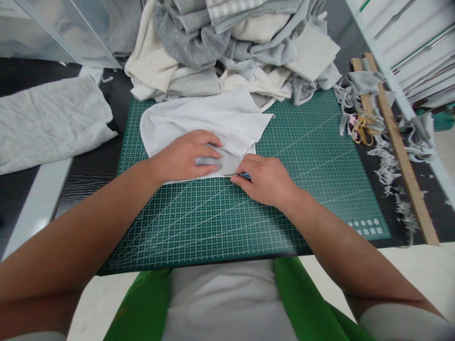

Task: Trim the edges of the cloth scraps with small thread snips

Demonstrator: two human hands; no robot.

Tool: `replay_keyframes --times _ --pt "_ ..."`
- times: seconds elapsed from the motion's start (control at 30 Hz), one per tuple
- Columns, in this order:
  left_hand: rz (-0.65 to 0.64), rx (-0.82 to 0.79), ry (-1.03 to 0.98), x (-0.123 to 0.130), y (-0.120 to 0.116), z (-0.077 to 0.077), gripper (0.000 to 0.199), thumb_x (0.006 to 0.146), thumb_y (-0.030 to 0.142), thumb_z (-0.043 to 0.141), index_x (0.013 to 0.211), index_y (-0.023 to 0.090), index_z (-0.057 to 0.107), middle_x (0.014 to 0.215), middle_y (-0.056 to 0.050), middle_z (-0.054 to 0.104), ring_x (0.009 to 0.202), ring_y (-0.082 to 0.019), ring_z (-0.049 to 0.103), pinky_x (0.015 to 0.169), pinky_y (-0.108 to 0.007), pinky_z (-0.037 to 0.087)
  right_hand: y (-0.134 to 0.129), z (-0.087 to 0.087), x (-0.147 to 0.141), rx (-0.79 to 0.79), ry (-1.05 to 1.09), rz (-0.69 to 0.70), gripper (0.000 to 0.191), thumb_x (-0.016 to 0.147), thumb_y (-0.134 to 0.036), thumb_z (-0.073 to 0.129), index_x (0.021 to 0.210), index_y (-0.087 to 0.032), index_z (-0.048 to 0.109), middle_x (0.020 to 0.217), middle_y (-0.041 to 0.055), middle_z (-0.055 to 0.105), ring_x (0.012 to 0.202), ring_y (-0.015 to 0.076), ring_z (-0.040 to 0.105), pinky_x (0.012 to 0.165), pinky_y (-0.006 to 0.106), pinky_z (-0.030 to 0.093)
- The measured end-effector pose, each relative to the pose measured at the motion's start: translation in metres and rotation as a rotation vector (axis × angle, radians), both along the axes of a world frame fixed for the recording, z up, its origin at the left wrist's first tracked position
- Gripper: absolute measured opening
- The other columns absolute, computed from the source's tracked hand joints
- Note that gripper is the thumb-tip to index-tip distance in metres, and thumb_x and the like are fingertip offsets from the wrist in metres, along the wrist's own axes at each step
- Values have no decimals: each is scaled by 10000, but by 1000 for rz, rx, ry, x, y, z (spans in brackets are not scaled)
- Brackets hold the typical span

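A white cloth (199, 111) with a light grey side (227, 163) lies folded on the green cutting mat (220, 222). My left hand (190, 156) rests on it with the fingers spread, touching the grey part. At the cloth's near edge, my right hand (265, 180) is closed around a small blue tool (245, 175). A thin metal tip points left from it along the edge. My fingers cover most of this tool, so its exact kind is hidden.
Behind the mat rises a heap of grey and cream cloth pieces (227, 52). A light grey cloth (53, 118) lies on the left. On the right are gold-handled scissors (361, 131), wooden strips (405, 151) and fabric scraps (387, 166). A clear plastic bin (64, 33) stands back left.
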State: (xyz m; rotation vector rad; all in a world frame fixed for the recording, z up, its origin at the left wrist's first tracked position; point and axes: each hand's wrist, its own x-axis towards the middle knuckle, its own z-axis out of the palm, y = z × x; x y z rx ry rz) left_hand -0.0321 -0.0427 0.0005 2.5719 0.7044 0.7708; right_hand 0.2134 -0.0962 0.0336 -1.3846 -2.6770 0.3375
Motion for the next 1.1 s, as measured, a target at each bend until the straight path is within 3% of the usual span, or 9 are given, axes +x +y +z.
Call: replay_keyframes --times 0.2,0.33,0.6,1.1 --pt "-3 -6 19 0 0 1 219 842 289 694 1050 222 715 1197 -107 657 1124 -250 618 995 -468 519 1 -4 2 -5 95 -11 222 910 -399 606 903 -188 676 958 43 694 831 178 622 674 296 393" --pt "5 -31 15 0 -1 2 214 842 304 693 1052 264 712 1204 -87 654 1121 -245 618 993 -459 521 0 -4 -3 9 50 9 241 919 -404 591 915 -180 680 976 55 693 809 178 621 652 300 384" --pt "-10 -6 4 0 0 1 209 854 326 687 1027 215 719 1185 -99 656 1102 -248 624 972 -451 530 0 -5 -4 43 19 27 263 925 -410 574 914 -169 679 961 56 691 797 183 631 620 302 368" --pt "2 -19 20 1 0 2 211 865 352 669 1035 233 710 1185 -78 653 1097 -239 622 976 -442 525 0 -3 -6 61 -31 38 263 935 -411 568 898 -173 674 942 43 696 770 183 633 596 309 332"
